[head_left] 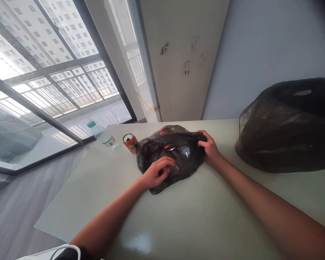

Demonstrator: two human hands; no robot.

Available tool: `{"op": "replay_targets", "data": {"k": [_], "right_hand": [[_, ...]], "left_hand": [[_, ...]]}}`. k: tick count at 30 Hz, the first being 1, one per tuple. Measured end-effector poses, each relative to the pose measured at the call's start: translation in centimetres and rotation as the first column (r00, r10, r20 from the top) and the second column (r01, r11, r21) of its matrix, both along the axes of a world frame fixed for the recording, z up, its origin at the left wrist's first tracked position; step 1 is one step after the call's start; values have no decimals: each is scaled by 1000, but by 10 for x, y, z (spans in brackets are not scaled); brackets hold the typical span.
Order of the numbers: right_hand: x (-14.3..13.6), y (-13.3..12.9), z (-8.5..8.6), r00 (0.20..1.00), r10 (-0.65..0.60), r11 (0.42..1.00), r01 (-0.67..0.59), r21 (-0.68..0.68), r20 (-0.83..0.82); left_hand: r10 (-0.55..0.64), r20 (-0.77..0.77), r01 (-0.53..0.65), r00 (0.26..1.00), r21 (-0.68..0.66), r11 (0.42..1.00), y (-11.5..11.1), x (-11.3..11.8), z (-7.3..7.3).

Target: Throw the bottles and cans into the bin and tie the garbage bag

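A black plastic bag (176,173) lies on the table with its mouth open towards me. My right hand (209,148) is closed on the bag's rim at its right side, thumb and fingers pinching the film. At the front of the mouth is my left hand (158,171), fingers loosely bent and thumb apart, with nothing visible in it; its fingertips are over the bag's inside. Deep in the bag a can (169,147) shows partly, its silvery end and some orange visible. An orange drink can (130,143) stands upright just left of the bag, its top opened.
A clear plastic bottle (104,136) with a green cap stands at the table's far left edge. On the right sits a large bin lined with a black bag (284,126). The pale table (184,224) meets a wall behind; glass doors (56,72) are at left.
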State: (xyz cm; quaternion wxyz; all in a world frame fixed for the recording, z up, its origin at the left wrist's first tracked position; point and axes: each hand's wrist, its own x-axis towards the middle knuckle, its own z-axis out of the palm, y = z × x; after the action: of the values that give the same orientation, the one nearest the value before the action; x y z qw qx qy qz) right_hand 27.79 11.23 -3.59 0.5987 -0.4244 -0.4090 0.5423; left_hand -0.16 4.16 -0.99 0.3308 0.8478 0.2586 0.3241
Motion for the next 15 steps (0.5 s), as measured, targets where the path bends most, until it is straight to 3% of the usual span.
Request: {"op": "replay_targets", "data": {"k": [3, 7, 11, 15], "right_hand": [[1, -1, -1, 998, 15, 1000, -17, 25, 63], [-1, -4, 1, 970, 159, 982, -174, 72, 186], [-1, -9, 3, 931, 276, 939, -314, 139, 239], [0, -11, 4, 887, 396, 896, -429, 112, 237]], "left_hand": [[40, -35, -44, 999, -123, 991, 5, 0, -3], [35, -125, -59, 991, -198, 978, 4, 1, -6], [25, -202, -60, 979, -169, 984, 2, 1, -5], [-31, -236, 4, 971, -113, 994, 2, 0, -8]]}}
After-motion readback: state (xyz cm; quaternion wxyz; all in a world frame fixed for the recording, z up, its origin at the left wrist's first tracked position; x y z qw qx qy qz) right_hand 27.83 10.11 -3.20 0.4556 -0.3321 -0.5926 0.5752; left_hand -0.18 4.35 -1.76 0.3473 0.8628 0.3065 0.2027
